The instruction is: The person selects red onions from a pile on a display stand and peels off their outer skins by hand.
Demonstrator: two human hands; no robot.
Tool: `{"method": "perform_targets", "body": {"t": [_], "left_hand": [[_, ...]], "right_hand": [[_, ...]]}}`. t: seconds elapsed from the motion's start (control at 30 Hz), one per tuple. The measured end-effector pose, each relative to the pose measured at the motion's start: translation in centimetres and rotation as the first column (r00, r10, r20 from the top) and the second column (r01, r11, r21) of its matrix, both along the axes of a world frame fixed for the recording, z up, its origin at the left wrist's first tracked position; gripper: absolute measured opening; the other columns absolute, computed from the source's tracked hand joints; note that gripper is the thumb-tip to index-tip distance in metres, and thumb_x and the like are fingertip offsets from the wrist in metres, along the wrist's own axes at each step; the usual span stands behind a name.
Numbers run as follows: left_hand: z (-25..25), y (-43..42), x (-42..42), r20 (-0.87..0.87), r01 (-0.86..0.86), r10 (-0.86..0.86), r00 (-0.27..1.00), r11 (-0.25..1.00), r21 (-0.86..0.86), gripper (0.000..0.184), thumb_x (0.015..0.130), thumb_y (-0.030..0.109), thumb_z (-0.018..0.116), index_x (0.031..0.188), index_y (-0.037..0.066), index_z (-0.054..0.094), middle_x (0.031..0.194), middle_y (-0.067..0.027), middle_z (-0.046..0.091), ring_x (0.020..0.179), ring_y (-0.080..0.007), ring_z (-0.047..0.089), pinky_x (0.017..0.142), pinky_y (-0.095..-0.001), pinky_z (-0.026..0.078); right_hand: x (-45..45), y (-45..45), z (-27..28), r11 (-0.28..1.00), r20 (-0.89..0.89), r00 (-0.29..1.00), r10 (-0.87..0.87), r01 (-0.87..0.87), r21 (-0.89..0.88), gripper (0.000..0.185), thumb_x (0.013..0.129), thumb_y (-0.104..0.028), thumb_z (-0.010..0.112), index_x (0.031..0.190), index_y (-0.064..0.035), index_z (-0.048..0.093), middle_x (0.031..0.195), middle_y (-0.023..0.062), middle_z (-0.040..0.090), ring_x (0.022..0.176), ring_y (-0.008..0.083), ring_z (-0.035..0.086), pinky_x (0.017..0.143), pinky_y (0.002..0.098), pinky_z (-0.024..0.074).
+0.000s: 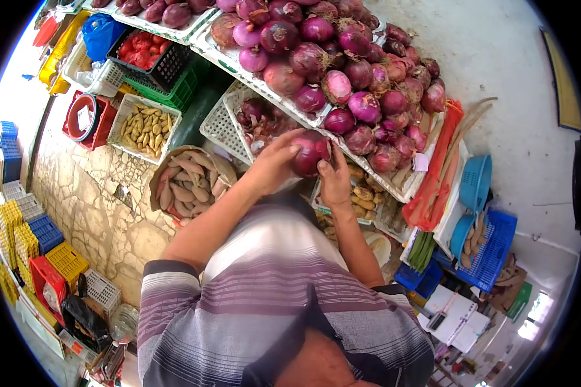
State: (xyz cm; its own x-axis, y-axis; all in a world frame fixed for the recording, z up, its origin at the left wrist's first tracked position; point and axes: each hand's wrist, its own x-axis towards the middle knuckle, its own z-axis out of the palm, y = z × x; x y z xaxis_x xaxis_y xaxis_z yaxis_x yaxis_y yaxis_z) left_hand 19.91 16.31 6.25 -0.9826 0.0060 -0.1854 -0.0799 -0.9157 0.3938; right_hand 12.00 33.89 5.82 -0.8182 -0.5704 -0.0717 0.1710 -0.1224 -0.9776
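Note:
A red onion (312,155) is held up in front of my chest, at the front edge of a large onion pile. My left hand (274,164) wraps its left side, with the thumb lying over the skin. My right hand (335,182) grips it from the lower right, fingers partly hidden behind it. Just beyond my left hand, a white plastic basket (234,102) holds a few red onions and loose papery skins. The heaped red onions (368,106) rest on a sloping white tray (274,95) right beyond the held onion.
Left of me stand a sack of sweet potatoes (188,184) and a basket of small yellowish tubers (147,129). A red mesh bag (432,174) hangs along the display's right end. Blue baskets (494,248) stand farther right. Stacked crates (68,261) line the left side.

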Motion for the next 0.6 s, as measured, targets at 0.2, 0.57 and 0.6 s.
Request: {"method": "perform_targets", "body": {"t": [0.2,0.57,0.6], "left_hand": [[-0.4,0.6,0.0,0.084,-0.058,0.053,0.995,0.997,0.056,0.051,0.099,0.021,0.055,0.146,0.005,0.042,0.138,-0.0157,0.053,0.126,-0.0317,0.057,0.104,-0.0516,0.051],[-0.6,0.9,-0.5,0.219,-0.141,0.119,0.968,0.986,0.087,0.040,0.095,0.016,0.049,0.133,0.004,0.052,0.124,-0.0163,0.059,0.115,-0.0307,0.061,0.099,-0.0445,0.053],[-0.5,0.8,-0.4,0.214,-0.136,0.116,0.970,0.988,0.079,0.040,0.095,0.016,0.049,0.133,0.004,0.052,0.125,-0.0162,0.059,0.115,-0.0309,0.062,0.099,-0.0453,0.053]], "right_hand": [[1.1,-0.5,3.0,0.982,-0.134,0.990,0.053,-0.028,0.185,0.083,0.095,-0.023,0.074,0.152,0.0142,0.028,0.147,0.0188,0.050,0.131,0.0245,0.053,0.112,0.0350,0.0416],[1.4,-0.1,2.7,0.912,-0.489,0.857,0.162,0.058,0.405,0.078,0.085,-0.025,0.081,0.146,0.0057,0.045,0.139,0.0239,0.056,0.127,0.0334,0.057,0.107,0.0398,0.0451],[1.3,0.0,2.5,0.907,-0.508,0.843,0.175,0.062,0.416,0.078,0.084,-0.025,0.081,0.146,0.0059,0.045,0.139,0.0242,0.056,0.127,0.0342,0.057,0.107,0.0400,0.0449]]}}
